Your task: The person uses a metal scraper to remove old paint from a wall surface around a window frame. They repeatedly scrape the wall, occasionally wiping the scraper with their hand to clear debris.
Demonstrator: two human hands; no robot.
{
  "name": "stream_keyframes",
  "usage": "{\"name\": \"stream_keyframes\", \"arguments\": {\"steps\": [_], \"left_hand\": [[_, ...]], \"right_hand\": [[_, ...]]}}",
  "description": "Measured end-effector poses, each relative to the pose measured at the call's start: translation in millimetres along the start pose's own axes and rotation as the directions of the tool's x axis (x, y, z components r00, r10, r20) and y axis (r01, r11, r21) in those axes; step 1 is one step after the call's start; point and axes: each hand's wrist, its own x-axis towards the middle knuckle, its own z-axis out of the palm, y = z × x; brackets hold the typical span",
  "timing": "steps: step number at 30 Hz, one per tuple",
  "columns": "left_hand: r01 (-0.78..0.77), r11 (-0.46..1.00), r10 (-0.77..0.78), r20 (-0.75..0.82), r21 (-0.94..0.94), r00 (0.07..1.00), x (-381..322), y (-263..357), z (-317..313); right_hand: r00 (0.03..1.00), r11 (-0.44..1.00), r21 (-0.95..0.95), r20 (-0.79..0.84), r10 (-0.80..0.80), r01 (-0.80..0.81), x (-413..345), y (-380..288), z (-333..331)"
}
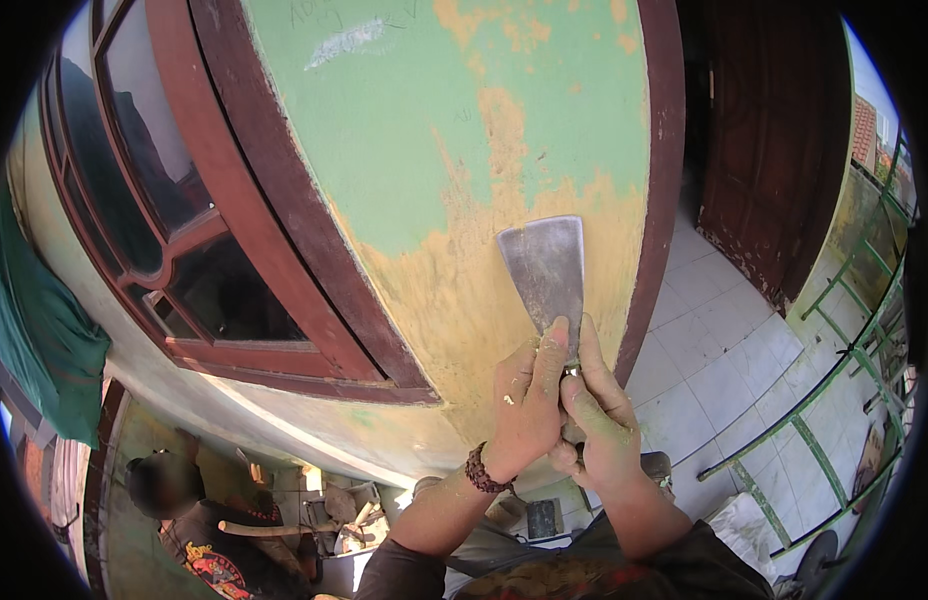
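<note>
Both my hands grip one paint scraper point(546, 262), its wide metal blade pointing up the wall. My left hand point(530, 397), with a braided brown bracelet at the wrist, has a finger laid along the lower blade. My right hand point(603, 420) wraps the handle, which is mostly hidden by the fingers. Pale dust and flakes cling to both hands. Behind the blade stands a wall point(404, 150) with green paint above and bare yellowish patches lower down. Whether the blade touches the wall, I cannot tell.
A brown-framed window point(201, 247) lies left, a dark doorway door point(764, 142) right. A green metal ladder point(816, 457) leans over the white tiled floor point(704, 322). Lower left, a person in a dark shirt point(216, 547) is beside a box of tools point(351, 517). Green cloth point(48, 330) hangs far left.
</note>
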Motion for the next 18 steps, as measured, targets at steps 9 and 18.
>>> {"name": "stream_keyframes", "arguments": {"steps": [9,18], "left_hand": [[0.045,0.992,-0.049,-0.032,-0.115,0.998,3.3,5.4,4.1],[-0.346,0.903,0.366,-0.033,0.256,0.930,31.3,8.7,-0.2]], "right_hand": [[1.000,0.999,0.051,-0.015,-0.005,0.005,5.3,-3.2,2.6],[0.999,0.999,0.042,0.013,-0.035,0.034,22.7,-26.1,15.7]]}}
